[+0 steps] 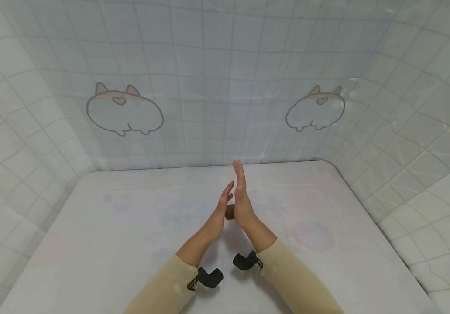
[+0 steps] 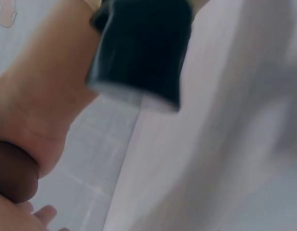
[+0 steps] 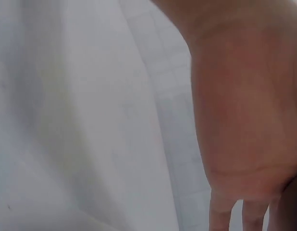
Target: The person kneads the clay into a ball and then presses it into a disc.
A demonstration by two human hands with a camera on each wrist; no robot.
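Between the two facing palms sits a smooth, rounded brown lump [image 1: 230, 212], its material not clear. The left hand [image 1: 216, 221] presses it from the left, fingers extended. On the other side the right hand [image 1: 243, 208] stands upright with straight fingers, its palm against the lump. Both hands are above the table, near its middle. In the left wrist view the brown lump [image 2: 15, 173] touches a palm at the left edge. Only a sliver of brown shows at the lower right corner of the right wrist view, beside a large palm.
A white table [image 1: 111, 244] with faint pastel prints lies under the hands. Grid-patterned sheeting [image 1: 217, 96] with cartoon animal drawings hangs behind and at both sides. Each sleeved wrist carries a black camera mount, the left mount [image 1: 211, 278] and the right mount [image 1: 245, 261].
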